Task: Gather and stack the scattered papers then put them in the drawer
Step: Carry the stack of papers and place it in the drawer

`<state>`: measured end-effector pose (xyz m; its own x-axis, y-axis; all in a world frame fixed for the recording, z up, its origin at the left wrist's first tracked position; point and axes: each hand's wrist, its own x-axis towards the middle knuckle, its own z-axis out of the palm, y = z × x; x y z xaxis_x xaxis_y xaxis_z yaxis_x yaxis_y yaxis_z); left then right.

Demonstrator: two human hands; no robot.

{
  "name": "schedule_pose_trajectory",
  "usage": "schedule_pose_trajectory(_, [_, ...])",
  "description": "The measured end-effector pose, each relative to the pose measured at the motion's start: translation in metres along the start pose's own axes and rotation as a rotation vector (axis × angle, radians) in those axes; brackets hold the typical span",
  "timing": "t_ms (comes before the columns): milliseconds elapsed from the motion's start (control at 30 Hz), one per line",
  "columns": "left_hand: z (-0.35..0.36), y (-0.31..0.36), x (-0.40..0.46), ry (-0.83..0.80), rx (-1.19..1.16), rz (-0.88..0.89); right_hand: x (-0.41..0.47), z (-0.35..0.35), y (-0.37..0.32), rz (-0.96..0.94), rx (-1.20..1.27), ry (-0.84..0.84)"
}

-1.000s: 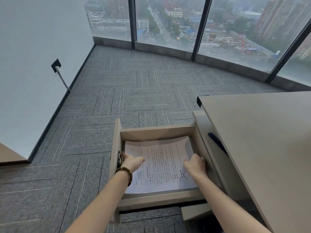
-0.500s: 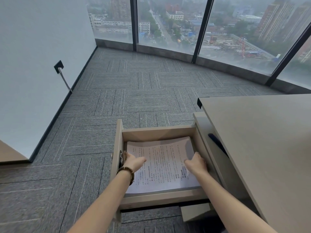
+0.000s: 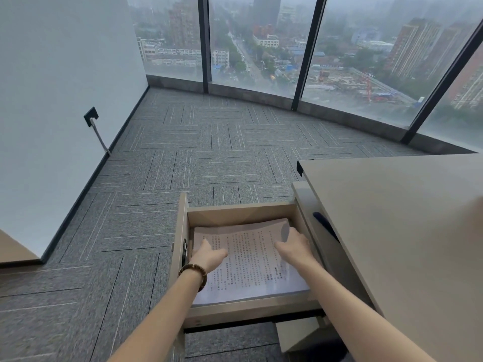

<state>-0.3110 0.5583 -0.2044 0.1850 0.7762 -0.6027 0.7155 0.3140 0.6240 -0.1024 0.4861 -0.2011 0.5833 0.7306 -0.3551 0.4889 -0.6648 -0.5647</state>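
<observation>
A stack of printed white papers [image 3: 248, 259] lies flat inside the pulled-out beige drawer [image 3: 235, 313]. My left hand [image 3: 209, 256], with a bead bracelet on the wrist, rests on the stack's left side, fingers loosely spread over the top sheet. My right hand [image 3: 294, 248] lies on the right part of the stack, fingers reaching toward its far right corner. Neither hand grips the paper; both lie on top of it. The hands hide part of the text.
The drawer sticks out leftward from a beige desk [image 3: 405, 231] whose top fills the right side. Grey carpet tiles [image 3: 196, 158] cover the floor. A white wall [image 3: 52, 113] with a black socket and cable stands left; floor-to-ceiling windows [image 3: 261, 48] run along the back.
Both hands have slid from the stack's edges onto its top, further into the drawer. The head camera has tilted up a little.
</observation>
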Motion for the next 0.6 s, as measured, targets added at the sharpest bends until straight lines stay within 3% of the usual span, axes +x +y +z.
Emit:
schedule_pose_trajectory(133, [-0.015, 0.006, -0.015, 0.152, 0.003, 0.264, -0.016, -0.028, -0.023, -0.141, 0.013, -0.037])
schedule_pose_trajectory(233, [-0.033, 0.004, -0.029, 0.355, -0.136, 0.479, -0.034, -0.058, -0.035, -0.293, -0.016, 0.039])
schedule_pose_trajectory(300, [-0.044, -0.001, -0.034, 0.51, -0.186, 0.518, -0.043, -0.078, -0.035, -0.392, -0.006, 0.112])
schedule_pose_trajectory(433, [-0.056, -0.021, -0.02, 0.608, -0.244, 0.356, -0.057, -0.112, -0.027, -0.539, 0.122, 0.296])
schedule_pose_trajectory(600, [-0.052, -0.049, 0.011, 0.305, -0.561, 0.008, -0.052, -0.136, 0.004, -0.546, 0.063, 0.562])
